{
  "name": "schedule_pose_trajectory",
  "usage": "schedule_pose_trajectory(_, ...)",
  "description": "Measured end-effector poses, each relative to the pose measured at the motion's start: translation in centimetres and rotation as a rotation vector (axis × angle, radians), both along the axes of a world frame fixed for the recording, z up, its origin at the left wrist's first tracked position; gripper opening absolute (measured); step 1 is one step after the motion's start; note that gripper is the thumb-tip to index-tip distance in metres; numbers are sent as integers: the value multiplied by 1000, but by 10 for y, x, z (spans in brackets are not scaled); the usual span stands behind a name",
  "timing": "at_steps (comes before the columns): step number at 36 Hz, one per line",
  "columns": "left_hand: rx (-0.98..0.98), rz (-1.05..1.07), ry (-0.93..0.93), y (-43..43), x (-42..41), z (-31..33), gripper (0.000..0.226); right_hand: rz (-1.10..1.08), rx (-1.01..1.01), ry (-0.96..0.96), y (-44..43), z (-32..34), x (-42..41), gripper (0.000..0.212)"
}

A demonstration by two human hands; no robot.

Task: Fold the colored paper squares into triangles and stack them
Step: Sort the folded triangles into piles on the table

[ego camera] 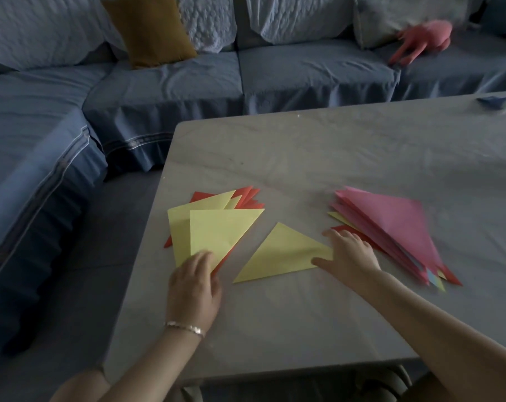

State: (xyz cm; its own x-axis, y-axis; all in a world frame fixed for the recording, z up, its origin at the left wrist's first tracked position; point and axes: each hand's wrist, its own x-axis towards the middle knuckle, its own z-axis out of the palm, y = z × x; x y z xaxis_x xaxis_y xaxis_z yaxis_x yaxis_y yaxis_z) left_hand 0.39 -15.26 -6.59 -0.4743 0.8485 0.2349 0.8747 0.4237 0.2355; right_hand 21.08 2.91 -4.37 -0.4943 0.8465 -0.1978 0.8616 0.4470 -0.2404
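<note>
step: stacking, likely | yellow triangle (pixel 280 253) flat on desk (pixel 304 158) between folded stack (pixel 217 227) and pink-topped square pile (pixel 391 224) | left hand (pixel 192 285) fingers flat on stack | right hand (pixel 350 256) fingers spread, touching triangle's corner | next: slide it onto stack, edges aligned

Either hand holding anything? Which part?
Nothing gripped. Left hand presses the near corner of the left stack; right hand touches the right corner of the loose triangle.
</note>
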Motion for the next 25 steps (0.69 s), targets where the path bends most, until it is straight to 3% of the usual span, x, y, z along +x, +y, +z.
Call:
schedule_pose_trajectory(2, -59, 131, -100, 6, -10, -1, 59, -78, -87, 2, 1, -1, -12, 72)
schedule_pose_trajectory(5, -131, 280, -222, 16, -18, 4, 64, -161, -166, -1, 2, -6, -22, 64)
schedule_pose_trajectory(11, -214, 353, -309, 29, -17, 9, 68, -263, -306, 67, 2, -11, -23, 53)
schedule_pose_trajectory(14, -169, 320, -340, 30, -15, 8, 63, -212, -274, 195, -4, -18, -15, 21)
schedule_pose_trajectory(18, 16, 236, -395, 28, -11, 8, 50, -222, -143, 663, -11, -21, 9, 20)
schedule_pose_trajectory(22, 148, 75, -458, 30, 4, 10, 45, -508, 27, 917, 7, -6, 42, 10)
schedule_pose_trajectory(25, 176, -70, -459, 35, 14, 9, 45, -720, 53, 883, 30, 4, 67, 39)
